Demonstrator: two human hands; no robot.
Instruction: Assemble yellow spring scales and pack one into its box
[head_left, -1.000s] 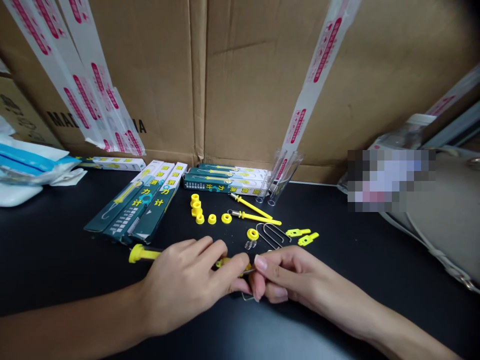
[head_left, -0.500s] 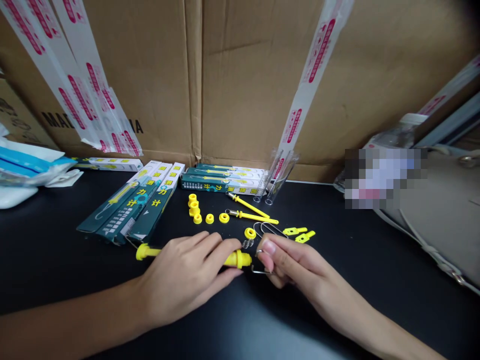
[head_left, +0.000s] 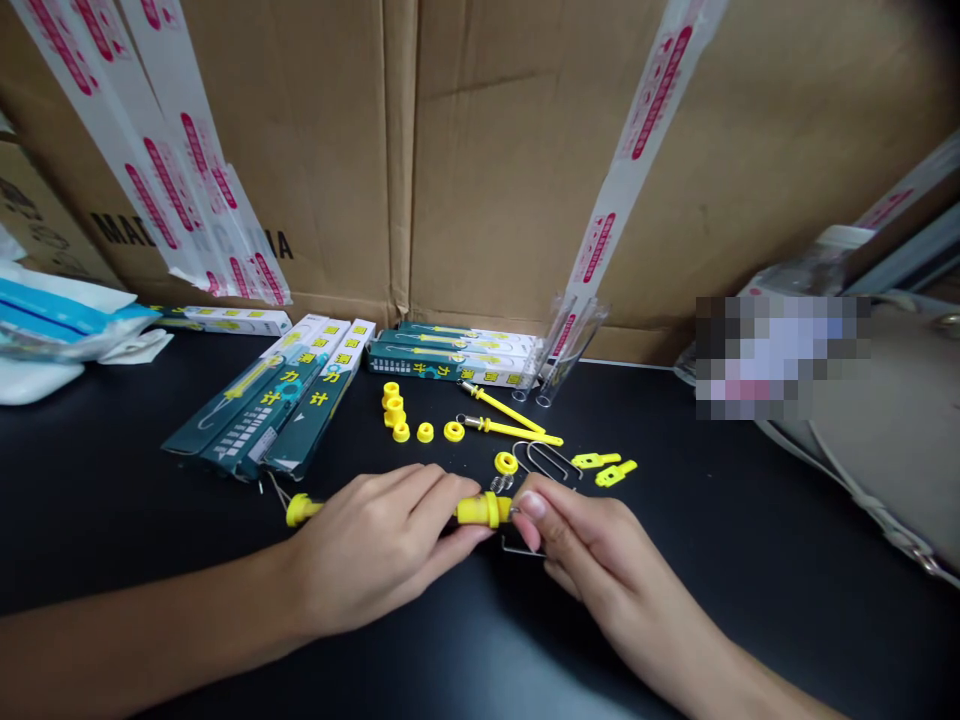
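Note:
My left hand (head_left: 382, 550) is closed around a yellow tube-shaped piece (head_left: 480, 509) lying sideways, with a yellow cap (head_left: 300, 510) sticking out on its left side. At the tube's right end, my right hand (head_left: 577, 540) pinches a thin metal hook (head_left: 523, 551), whose tip meets the yellow end. Part of the hook is hidden by the fingers. Just behind the hands lie small springs (head_left: 501, 484), a yellow ring (head_left: 506, 463) and bent metal hooks (head_left: 551, 460). Two yellow flat clips (head_left: 616, 473) rest to the right.
Printed boxes (head_left: 289, 400) lie at the left and back. Yellow rods with springs (head_left: 510, 432), small yellow caps (head_left: 394, 405) and clear tubes (head_left: 559, 375) are mid-table. A bottle (head_left: 810, 270) and a beige bag (head_left: 892, 430) stand right, a blue-white packet (head_left: 67, 310) left, a big carton (head_left: 480, 180) behind.
My right hand has brought the hook against the tube's right end, where a gap showed before. The view has shifted slightly.

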